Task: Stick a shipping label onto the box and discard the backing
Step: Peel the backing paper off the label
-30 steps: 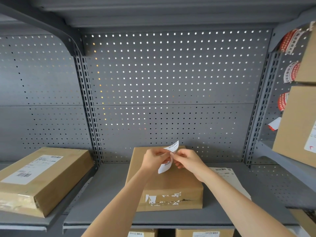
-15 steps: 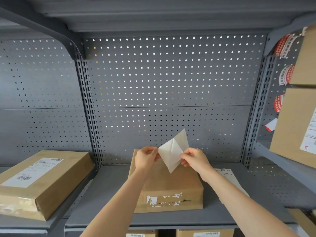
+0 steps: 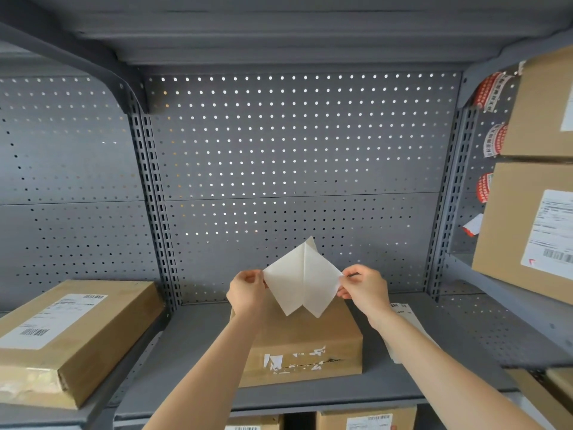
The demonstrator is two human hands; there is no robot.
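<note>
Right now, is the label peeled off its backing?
Partly: label splits into two white sheets, left hand and right hand each pinching one.

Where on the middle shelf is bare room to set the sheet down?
Bare shelf lies between the left upright and the box. Right of the box is crowded: the right hand and forearm hang over loose labels.

Sheet [image 3: 304, 279] held above box [image 3: 297, 346].

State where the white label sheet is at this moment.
In the head view, the white label sheet is held up at centre, pinched between the left hand and right hand, above the middle box.
</note>
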